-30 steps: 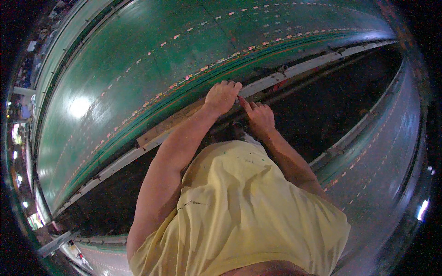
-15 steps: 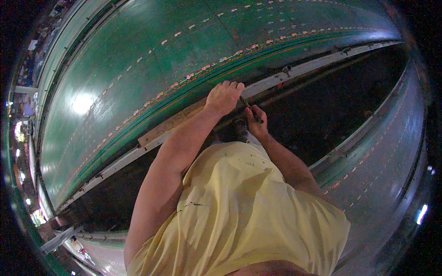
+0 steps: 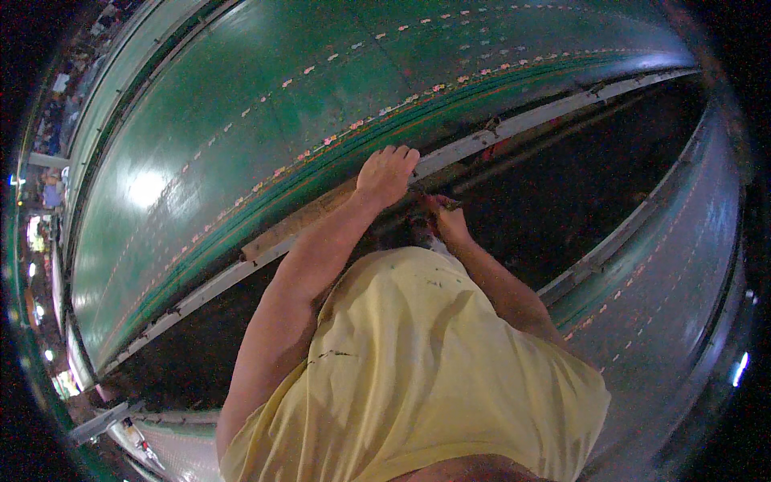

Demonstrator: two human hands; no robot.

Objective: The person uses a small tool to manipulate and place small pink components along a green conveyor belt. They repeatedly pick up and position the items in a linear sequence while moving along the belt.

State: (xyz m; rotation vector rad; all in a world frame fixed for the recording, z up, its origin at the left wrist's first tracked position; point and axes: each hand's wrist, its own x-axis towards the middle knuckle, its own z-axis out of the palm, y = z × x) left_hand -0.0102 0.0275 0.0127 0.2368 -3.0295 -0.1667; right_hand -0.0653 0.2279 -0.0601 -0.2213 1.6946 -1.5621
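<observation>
My left hand (image 3: 387, 175) rests at the near edge of a long green table (image 3: 265, 136), over its pale rail (image 3: 474, 143). Its fingers are bent and closed; whatever lies beneath them is hidden. Just below and to the right, my right hand (image 3: 446, 218) is closed around a slim dark tool (image 3: 452, 205), whose exact kind is too dim to make out. The right hand sits lower than the rail, in front of my body.
A tan wooden strip (image 3: 297, 221) runs along the rail left of my hands. A dark gap lies between this table and a second long table (image 3: 642, 297) at the right. Floral-looking marks dot the green surface in rows. Bright lamps glow at the far left.
My right hand has moved slightly down and left, and the tool in it has tilted flatter. My left hand has shifted slightly left along the rail.
</observation>
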